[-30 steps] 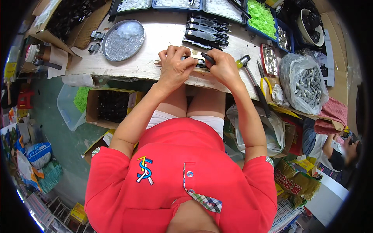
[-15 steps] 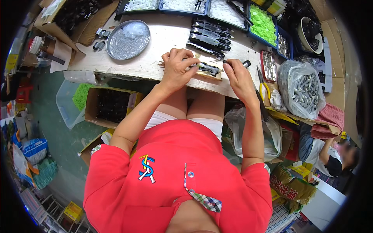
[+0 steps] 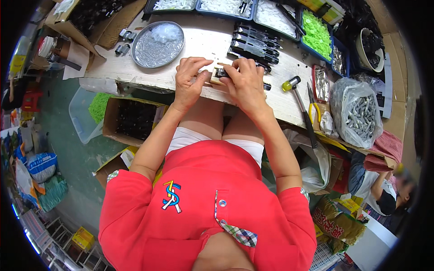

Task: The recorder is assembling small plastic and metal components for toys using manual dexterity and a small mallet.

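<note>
On a small wooden block (image 3: 214, 76) at the table's front edge lies a black part with a shiny strip (image 3: 221, 72). My right hand (image 3: 247, 86) is over the block, thumb and fingers closed around the black part; the palm hides much of it. Just left of the block is my left hand (image 3: 189, 86), thumb and fingers apart with nothing seen between them. Beyond the right hand, several similar black parts (image 3: 255, 45) lie side by side in a row. A hammer with a yellow and black head (image 3: 291, 83) rests to the right, its dark handle overhanging the edge.
A round metal dish (image 3: 176, 50) of small clear pieces stands at left. Trays of white pieces (image 3: 273, 19) and green pieces (image 3: 316, 32) line the back. Yellow-handled pliers (image 3: 313, 108) and a plastic bag of metal parts (image 3: 359, 113) are at right. Another person (image 3: 389, 194) sits far right.
My right hand has moved left from beside the hammer to the black part on the block. My left hand has drawn off it to the left. The view has shifted slightly.
</note>
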Tool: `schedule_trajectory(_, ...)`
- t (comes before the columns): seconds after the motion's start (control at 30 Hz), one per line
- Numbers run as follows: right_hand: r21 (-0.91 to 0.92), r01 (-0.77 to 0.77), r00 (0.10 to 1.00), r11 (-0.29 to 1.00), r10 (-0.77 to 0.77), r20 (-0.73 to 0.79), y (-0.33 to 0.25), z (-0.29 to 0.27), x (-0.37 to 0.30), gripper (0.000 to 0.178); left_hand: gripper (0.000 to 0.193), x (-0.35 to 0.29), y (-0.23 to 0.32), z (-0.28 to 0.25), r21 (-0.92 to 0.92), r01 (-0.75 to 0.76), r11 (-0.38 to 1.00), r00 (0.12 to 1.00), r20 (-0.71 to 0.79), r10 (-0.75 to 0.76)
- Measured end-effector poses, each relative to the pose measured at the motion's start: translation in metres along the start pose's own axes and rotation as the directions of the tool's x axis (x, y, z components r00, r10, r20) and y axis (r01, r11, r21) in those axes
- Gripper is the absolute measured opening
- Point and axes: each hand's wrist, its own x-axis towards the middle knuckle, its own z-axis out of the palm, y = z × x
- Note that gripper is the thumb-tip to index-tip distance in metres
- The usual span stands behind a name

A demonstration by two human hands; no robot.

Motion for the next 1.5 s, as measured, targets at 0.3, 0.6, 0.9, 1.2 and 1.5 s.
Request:
schedule_trajectory(0.3,0.048,-0.047,0.999,0.998,0.047,0.004,0.000,0.016,0.003,0.017,0.027,0.002,-0.005,-0.001,0.007,0.001,1.000,1.000,0.025,-0.002)
schedule_trajectory(0.6,0.103,-0.090,0.975,0.991,0.109,-0.194,0.019,-0.024,-0.013,0.036,0.031,0.014,0.005,-0.001,0.076,-0.117,0.990,0.991,0.074,0.112)
schedule_trajectory(0.9,-0.477,-0.417,0.894,0.774,0.443,-0.063,0.100,-0.076,-0.104,0.030,0.048,0.021,0.023,0.015,0.299,-0.541,0.786,0.771,0.550,0.321)
schedule_trajectory(1.2,0.053,-0.403,0.915,0.914,0.404,-0.018,0.065,-0.076,-0.094,0.019,0.053,0.037,0.029,0.013,0.324,-0.583,0.745,0.662,0.721,0.205)
schedule_trajectory(1.5,-0.081,-0.306,0.941,0.949,0.314,0.127,0.026,-0.074,-0.059,0.014,0.051,0.047,0.038,0.010,0.368,-0.588,0.720,0.610,0.786,0.097)
